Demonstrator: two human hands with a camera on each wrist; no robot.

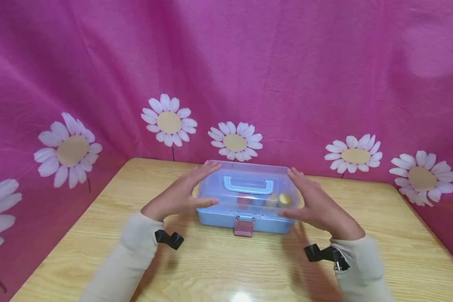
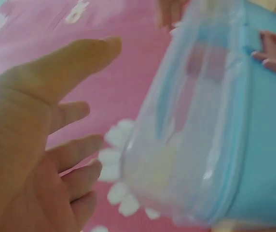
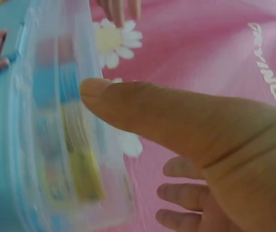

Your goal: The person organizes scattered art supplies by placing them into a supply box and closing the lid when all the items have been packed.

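A plastic storage box with a light blue base (image 1: 215,218) and a clear lid (image 1: 264,170) stands on the table, its lid down. A blue carry handle (image 1: 265,189) lies on top of the lid, and a pink latch (image 1: 243,227) hangs unfastened at the front. Through the lid show several coloured items, among them a yellow one (image 3: 86,176). My left hand (image 1: 181,193) hovers by the box's left side, fingers spread, a gap showing in the left wrist view. By the right side my right hand (image 1: 317,203) is spread likewise; whether its thumb touches the lid I cannot tell.
The box rests toward the back of a light wooden table (image 1: 211,268). Behind and beside the table hangs a pink cloth (image 1: 287,84) printed with white daisies. A black wrist mount (image 1: 169,239) sits on the left wrist, another (image 1: 322,253) on the right.
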